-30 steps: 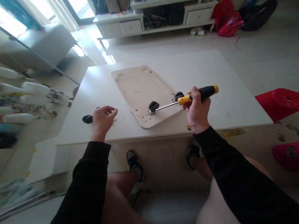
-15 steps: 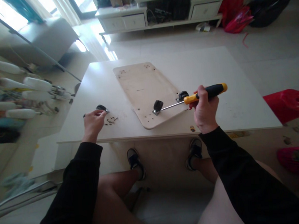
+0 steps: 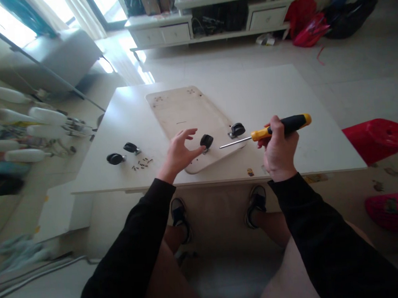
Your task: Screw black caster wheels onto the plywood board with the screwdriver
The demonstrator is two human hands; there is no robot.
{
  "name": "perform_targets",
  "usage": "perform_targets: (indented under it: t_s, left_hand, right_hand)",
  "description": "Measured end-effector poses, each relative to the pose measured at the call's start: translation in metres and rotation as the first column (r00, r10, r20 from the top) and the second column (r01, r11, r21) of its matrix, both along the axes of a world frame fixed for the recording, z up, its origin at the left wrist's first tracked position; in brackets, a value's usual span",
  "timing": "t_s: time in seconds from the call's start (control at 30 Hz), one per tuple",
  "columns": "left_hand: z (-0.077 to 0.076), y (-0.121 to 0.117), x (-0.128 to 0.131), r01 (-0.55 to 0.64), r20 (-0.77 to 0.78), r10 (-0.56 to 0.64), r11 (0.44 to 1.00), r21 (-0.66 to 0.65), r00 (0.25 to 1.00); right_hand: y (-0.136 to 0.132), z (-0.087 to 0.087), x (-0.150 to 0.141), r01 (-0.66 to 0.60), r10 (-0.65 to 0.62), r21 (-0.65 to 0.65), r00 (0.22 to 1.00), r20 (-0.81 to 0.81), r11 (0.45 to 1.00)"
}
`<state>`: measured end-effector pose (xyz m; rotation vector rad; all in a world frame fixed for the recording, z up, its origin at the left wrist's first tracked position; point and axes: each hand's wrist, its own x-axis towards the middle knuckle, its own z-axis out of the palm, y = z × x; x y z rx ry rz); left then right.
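My right hand [image 3: 280,150] is wrapped round a yellow and black screwdriver [image 3: 295,124], its shaft pointing left over the beige board [image 3: 193,106]. My left hand [image 3: 179,154] is open, thumb and fingers apart, just left of a black caster wheel [image 3: 206,141] at the board's near edge. Whether the thumb touches that caster I cannot tell. Another caster [image 3: 237,130] stands at the board's right edge. Two loose casters, one [image 3: 115,158] further left and one [image 3: 130,147] beside it, lie on the white table near several small screws [image 3: 141,164].
The white table [image 3: 319,128] holds everything. A red stool [image 3: 378,139] stands on the floor at the right. Beyond the table is a white TV cabinet [image 3: 165,33], with red and black bags [image 3: 349,18] beside it. A grey ottoman [image 3: 48,59] sits at the back left.
My left hand has moved right from the loose casters and screws to the board's near caster, and its fingers have spread. The screwdriver tip has drawn back from that caster.
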<state>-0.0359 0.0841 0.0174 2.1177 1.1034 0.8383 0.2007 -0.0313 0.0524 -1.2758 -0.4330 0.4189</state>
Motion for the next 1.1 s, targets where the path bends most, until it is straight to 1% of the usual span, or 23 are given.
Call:
perform_targets:
  t_s: [0.03, 0.1, 0.17, 0.23, 0.33, 0.4, 0.47, 0.53, 0.57, 0.63, 0.7, 0.73, 0.8, 0.83, 0.87, 0.97, 1.03, 1.1]
  left_hand:
    - [-0.002, -0.002, 0.008, 0.025, -0.024, -0.025, 1.000, -0.003, 0.999]
    - [-0.006, -0.005, 0.022, 0.018, -0.064, -0.019, 1.000, -0.011, 0.998]
    - [-0.008, -0.006, 0.032, -0.036, -0.067, 0.035, 0.999, -0.011, 0.997]
    - [-0.008, -0.005, 0.038, -0.093, -0.032, 0.092, 0.995, -0.030, 0.995]
    - [-0.004, 0.002, 0.034, -0.167, 0.068, 0.175, 0.981, -0.099, 0.982]
    - [0.000, 0.012, 0.022, -0.213, 0.160, 0.233, 0.968, -0.132, 0.959]
    - [0.003, 0.025, -0.001, -0.282, 0.265, 0.312, 0.948, -0.146, 0.912]
    - [0.004, 0.040, -0.036, -0.382, 0.359, 0.423, 0.906, -0.182, 0.832]
    - [0.003, 0.047, -0.057, -0.455, 0.394, 0.494, 0.869, -0.196, 0.775]
    - [-0.003, 0.057, -0.103, -0.604, 0.419, 0.636, 0.764, -0.227, 0.648]
    - [-0.014, 0.061, -0.150, -0.729, 0.367, 0.764, 0.632, -0.262, 0.531]
    - [-0.021, 0.061, -0.171, -0.774, 0.318, 0.810, 0.574, -0.265, 0.492]
    - [-0.037, 0.058, -0.207, -0.823, 0.178, 0.864, 0.502, -0.263, 0.471]
    - [-0.044, 0.056, -0.220, -0.840, 0.127, 0.880, 0.474, -0.263, 0.457]
    - [-0.051, 0.053, -0.231, -0.849, 0.099, 0.889, 0.456, -0.266, 0.447]
    - [-0.067, 0.048, -0.247, -0.846, 0.078, 0.891, 0.450, -0.286, 0.448]
    - [-0.073, 0.047, -0.251, -0.839, 0.050, 0.885, 0.455, -0.299, 0.462]
    - [-0.074, 0.047, -0.252, -0.833, 0.007, 0.874, 0.465, -0.301, 0.485]
  right_hand:
    - [-0.001, 0.000, 0.001, -0.007, 0.007, -0.005, 1.000, 0.001, 1.000]
    - [-0.002, -0.001, 0.002, -0.013, 0.013, -0.014, 1.000, -0.001, 1.000]
    - [-0.001, -0.001, 0.002, -0.009, 0.009, -0.023, 1.000, -0.008, 1.000]
    - [0.000, -0.001, 0.002, -0.006, 0.005, -0.033, 1.000, -0.009, 0.999]
    - [0.002, 0.001, 0.001, -0.008, 0.008, -0.038, 1.000, -0.005, 0.999]
    - [0.004, 0.003, 0.000, -0.003, 0.003, -0.031, 1.000, -0.018, 1.000]
    - [0.005, 0.005, -0.002, 0.003, -0.004, -0.025, 0.999, -0.040, 1.000]
    - [0.007, 0.007, -0.004, 0.007, -0.008, -0.024, 0.998, -0.056, 1.000]
    - [0.007, 0.007, -0.006, 0.005, -0.006, -0.026, 0.998, -0.061, 1.000]
    - [0.009, 0.008, -0.009, -0.002, -0.001, -0.031, 0.998, -0.069, 1.000]
    - [0.010, 0.009, -0.012, -0.010, 0.008, -0.033, 0.997, -0.074, 0.999]
    - [0.010, 0.008, -0.014, -0.016, 0.014, -0.035, 0.997, -0.072, 0.999]
    - [0.012, 0.006, -0.016, -0.027, 0.025, -0.040, 0.998, -0.058, 0.999]
    - [0.013, 0.004, -0.017, -0.034, 0.031, -0.045, 0.998, -0.049, 0.998]
    - [0.014, 0.002, -0.018, -0.041, 0.039, -0.052, 0.998, -0.041, 0.998]
    - [0.017, -0.004, -0.021, -0.070, 0.068, -0.092, 0.997, -0.028, 0.993]
    - [0.019, -0.008, -0.023, -0.088, 0.086, -0.119, 0.996, -0.023, 0.989]
    - [0.021, -0.010, -0.024, -0.095, 0.094, -0.133, 0.995, -0.018, 0.986]
